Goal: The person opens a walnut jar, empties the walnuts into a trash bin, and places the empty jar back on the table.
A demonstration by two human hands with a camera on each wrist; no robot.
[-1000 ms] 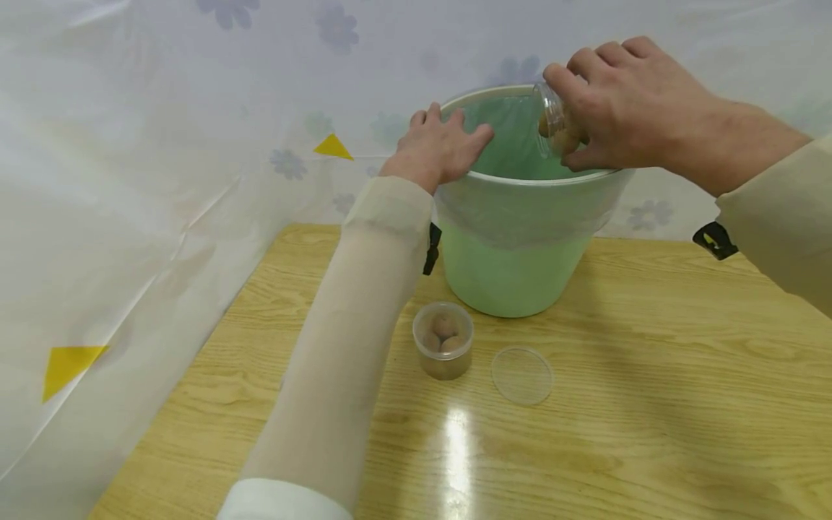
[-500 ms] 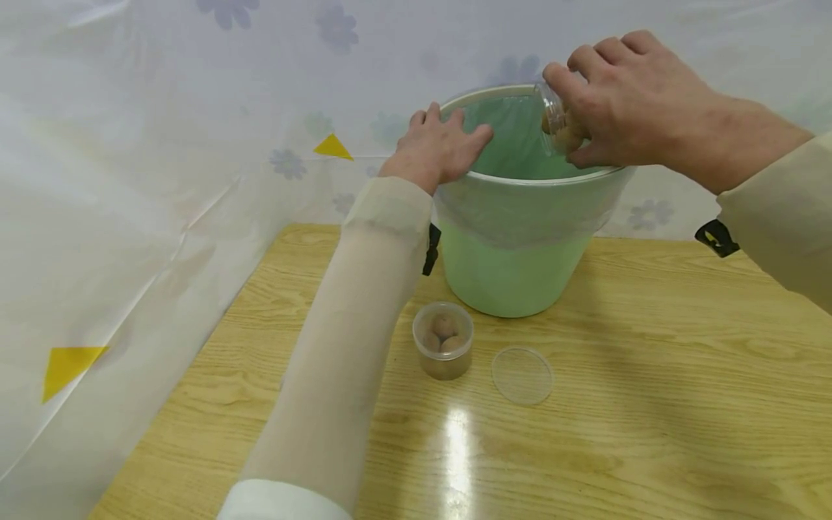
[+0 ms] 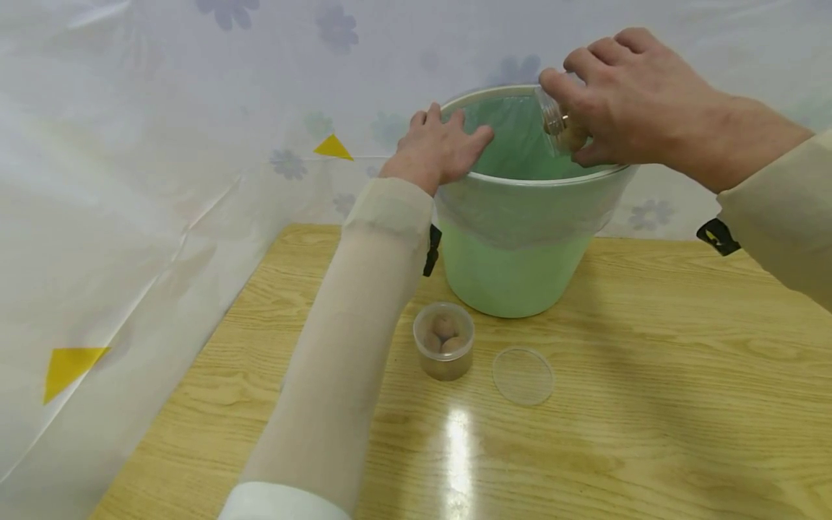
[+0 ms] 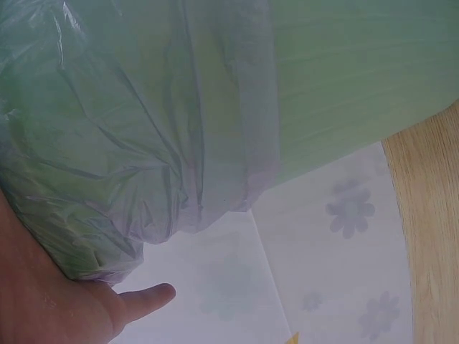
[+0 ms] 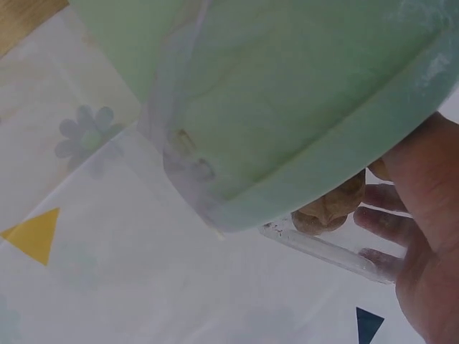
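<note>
A green bucket [image 3: 513, 274] lined with a clear plastic bag stands at the back of the wooden table. My left hand [image 3: 438, 148] rests on its left rim, fingers laid over the bag's edge. My right hand [image 3: 624, 97] grips a small clear jar [image 3: 557, 123] tipped mouth-down over the bucket's right rim, with brown nuts [image 5: 331, 208] at its mouth. In the left wrist view the bag-covered bucket wall [image 4: 179, 122] fills the frame, with my left hand [image 4: 79, 304] at the bottom. The right wrist view shows the bucket rim [image 5: 337, 165], the jar [image 5: 323, 247] and my right hand [image 5: 419, 244].
A second clear jar [image 3: 443, 341] with brown nuts stands open on the table in front of the bucket. Its flat clear lid [image 3: 523, 375] lies to its right. A flowered plastic sheet [image 3: 130, 144] hangs behind and along the left side of the table.
My right hand has lifted a little and tipped the jar slightly further over the bucket. The left hand and the things on the table have not moved.
</note>
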